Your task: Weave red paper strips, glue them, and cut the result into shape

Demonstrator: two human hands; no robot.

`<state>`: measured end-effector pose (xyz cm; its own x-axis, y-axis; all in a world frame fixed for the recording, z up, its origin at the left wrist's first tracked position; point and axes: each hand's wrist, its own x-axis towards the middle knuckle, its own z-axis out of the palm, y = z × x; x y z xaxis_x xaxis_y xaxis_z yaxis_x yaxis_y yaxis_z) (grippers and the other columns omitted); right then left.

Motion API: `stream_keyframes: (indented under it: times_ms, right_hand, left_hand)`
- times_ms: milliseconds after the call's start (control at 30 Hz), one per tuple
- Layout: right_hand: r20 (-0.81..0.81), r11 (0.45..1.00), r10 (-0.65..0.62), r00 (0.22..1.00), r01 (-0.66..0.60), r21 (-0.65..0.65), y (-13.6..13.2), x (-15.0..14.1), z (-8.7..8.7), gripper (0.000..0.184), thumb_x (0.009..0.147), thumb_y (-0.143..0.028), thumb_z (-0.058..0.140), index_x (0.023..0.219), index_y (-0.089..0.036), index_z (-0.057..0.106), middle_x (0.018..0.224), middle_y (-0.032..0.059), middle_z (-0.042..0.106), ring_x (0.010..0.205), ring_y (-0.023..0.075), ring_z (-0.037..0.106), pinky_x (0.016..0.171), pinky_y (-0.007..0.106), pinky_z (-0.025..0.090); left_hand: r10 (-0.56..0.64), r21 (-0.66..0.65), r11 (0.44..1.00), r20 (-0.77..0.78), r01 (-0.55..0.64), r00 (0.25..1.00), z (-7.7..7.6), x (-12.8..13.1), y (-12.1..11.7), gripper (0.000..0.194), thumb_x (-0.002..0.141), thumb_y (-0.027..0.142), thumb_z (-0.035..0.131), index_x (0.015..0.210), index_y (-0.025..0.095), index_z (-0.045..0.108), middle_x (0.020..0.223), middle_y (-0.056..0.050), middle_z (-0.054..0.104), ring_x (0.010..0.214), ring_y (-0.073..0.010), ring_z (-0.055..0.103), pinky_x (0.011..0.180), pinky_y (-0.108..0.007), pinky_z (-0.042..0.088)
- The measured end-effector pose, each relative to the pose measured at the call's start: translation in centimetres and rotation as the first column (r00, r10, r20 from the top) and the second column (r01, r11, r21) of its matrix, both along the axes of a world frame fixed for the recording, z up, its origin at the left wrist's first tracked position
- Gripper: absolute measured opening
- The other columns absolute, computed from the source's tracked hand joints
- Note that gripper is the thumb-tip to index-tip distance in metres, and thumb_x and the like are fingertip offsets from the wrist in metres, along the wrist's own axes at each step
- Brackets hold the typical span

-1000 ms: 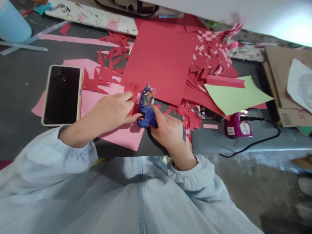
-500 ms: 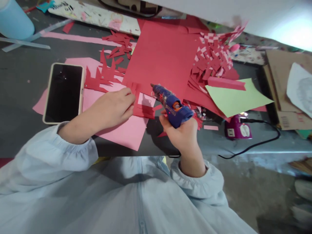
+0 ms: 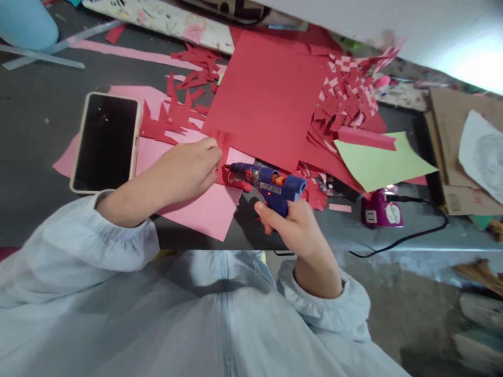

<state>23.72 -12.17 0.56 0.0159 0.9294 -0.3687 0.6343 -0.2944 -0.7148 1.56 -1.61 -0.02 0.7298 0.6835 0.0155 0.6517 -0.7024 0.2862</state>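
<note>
My right hand (image 3: 293,225) grips the handle of a blue glue gun (image 3: 271,183). Its nozzle points left and touches a small red paper cut-out (image 3: 231,175). My left hand (image 3: 184,170) has its fingers closed on that cut-out and presses it onto a pink paper sheet (image 3: 204,209) on the dark table (image 3: 35,136). The cut-out's upper strips (image 3: 223,140) stick out above my fingertips. Both sleeves are pale blue.
A phone (image 3: 105,141) lies face up to the left. A large red sheet (image 3: 267,99), woven red-and-white strips (image 3: 346,89) and red scraps (image 3: 196,65) lie beyond. A light green sheet (image 3: 383,162), a purple plug adapter (image 3: 381,209) with black cable and cardboard (image 3: 451,136) sit right.
My right hand lifted the glue gun off the paper, swung it right, then lowered it level with the nozzle back at the red cut-out. My left hand stayed on the cut-out.
</note>
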Motion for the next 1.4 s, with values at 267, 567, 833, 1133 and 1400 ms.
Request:
stream_keyframes:
  times_ms: [267, 567, 833, 1133, 1400]
  right_hand:
    - [0.025, 0.999, 0.013, 1.0, -0.012, -0.033, 0.1, -0.1, 0.2, 0.049, 0.08, -0.061, 0.056, 0.05, -0.023, 0.048, 0.046, 0.0036, 0.057, 0.047, 0.0164, 0.055, 0.052, 0.03, 0.039]
    - [0.077, 1.0, 0.026, 0.997, -0.025, -0.019, 0.6, -0.3, 1.0, 0.047, 0.079, -0.059, 0.055, 0.05, -0.024, 0.046, 0.044, 0.0021, 0.054, 0.044, 0.0148, 0.052, 0.049, 0.029, 0.036]
    - [0.05, 0.999, 0.047, 0.998, -0.046, -0.015, 0.7, -0.2, 0.8, 0.046, 0.081, -0.058, 0.056, 0.052, -0.023, 0.047, 0.045, 0.0012, 0.055, 0.045, 0.0143, 0.052, 0.05, 0.029, 0.036]
    - [0.036, 0.999, 0.047, 0.998, -0.046, -0.017, 0.8, -0.4, 1.0, 0.044, 0.081, -0.057, 0.057, 0.055, -0.023, 0.048, 0.044, 0.0002, 0.054, 0.044, 0.0142, 0.052, 0.049, 0.028, 0.036]
    - [-0.144, 0.997, -0.054, 0.988, 0.061, 0.045, 0.4, 0.1, 0.5, 0.037, 0.083, -0.052, 0.063, 0.064, -0.022, 0.054, 0.044, -0.003, 0.051, 0.043, 0.013, 0.05, 0.049, 0.028, 0.04]
  left_hand:
    - [-0.014, 0.022, 1.0, 0.007, 0.013, 1.0, -0.1, -0.1, -0.1, 0.025, 0.093, 0.018, 0.038, 0.095, 0.014, 0.062, 0.096, -0.009, 0.064, 0.08, -0.0193, 0.061, 0.065, -0.031, 0.044]
    - [-0.012, -0.003, 1.0, -0.03, 0.012, 0.999, 0.2, 0.1, -0.2, 0.024, 0.093, 0.017, 0.04, 0.098, 0.013, 0.063, 0.098, -0.01, 0.065, 0.082, -0.0199, 0.062, 0.065, -0.032, 0.044]
    - [-0.006, -0.012, 1.0, -0.043, 0.005, 0.999, 0.4, 0.1, -0.3, 0.026, 0.094, 0.019, 0.04, 0.103, 0.011, 0.063, 0.099, -0.01, 0.065, 0.082, -0.0204, 0.063, 0.065, -0.031, 0.043]
    - [-0.005, -0.02, 1.0, -0.045, 0.004, 0.999, 0.4, 0.1, -0.3, 0.026, 0.094, 0.019, 0.04, 0.103, 0.011, 0.064, 0.101, -0.011, 0.065, 0.085, -0.0217, 0.064, 0.067, -0.032, 0.044]
    - [-0.006, 0.006, 1.0, -0.035, 0.006, 0.999, 0.2, 0.1, -0.4, 0.028, 0.094, 0.018, 0.038, 0.103, 0.012, 0.064, 0.102, -0.012, 0.066, 0.089, -0.0222, 0.065, 0.068, -0.032, 0.045]
